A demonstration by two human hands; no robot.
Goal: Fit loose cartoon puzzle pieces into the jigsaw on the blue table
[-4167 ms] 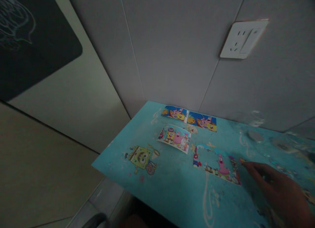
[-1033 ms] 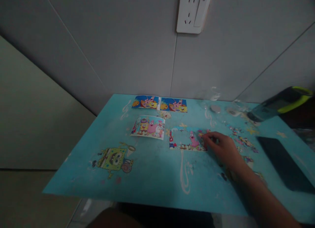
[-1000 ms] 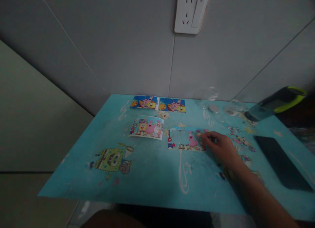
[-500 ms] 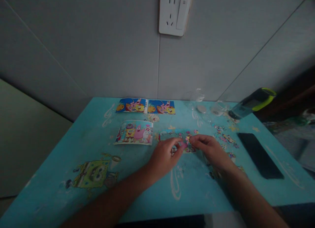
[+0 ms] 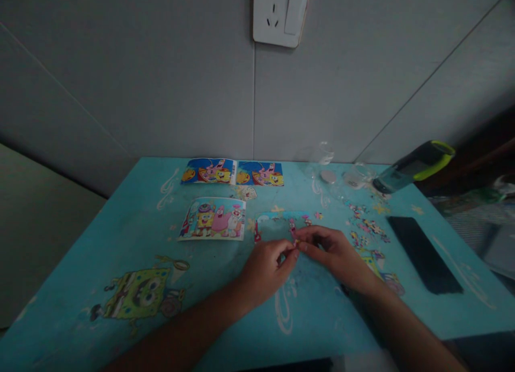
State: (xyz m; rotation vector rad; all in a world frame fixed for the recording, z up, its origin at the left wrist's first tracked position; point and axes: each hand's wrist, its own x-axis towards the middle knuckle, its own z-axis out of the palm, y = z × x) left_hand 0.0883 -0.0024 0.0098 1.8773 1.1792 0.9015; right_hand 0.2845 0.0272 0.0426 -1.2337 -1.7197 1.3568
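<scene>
A partly built cartoon jigsaw puzzle [image 5: 273, 225] lies flat near the middle of the turquoise table [image 5: 225, 307]. My left hand [image 5: 263, 268] and my right hand [image 5: 336, 254] meet at its near edge, fingertips pinched together over a small puzzle piece [image 5: 295, 242]. Both hands cover the puzzle's lower right part. Loose puzzle pieces [image 5: 368, 230] are scattered just right of my right hand.
A cartoon picture card [image 5: 212, 220] lies left of the puzzle, with two more picture cards [image 5: 233, 172] by the wall. A black phone [image 5: 418, 252], a tipped bottle with a green cap [image 5: 414, 165] and a small clear cup [image 5: 356, 177] sit on the right. A wall socket [image 5: 280, 13] is above.
The view swung right and down. My left hand came in and joined my right hand at the puzzle's near edge; both drew slightly toward me since half a second ago.
</scene>
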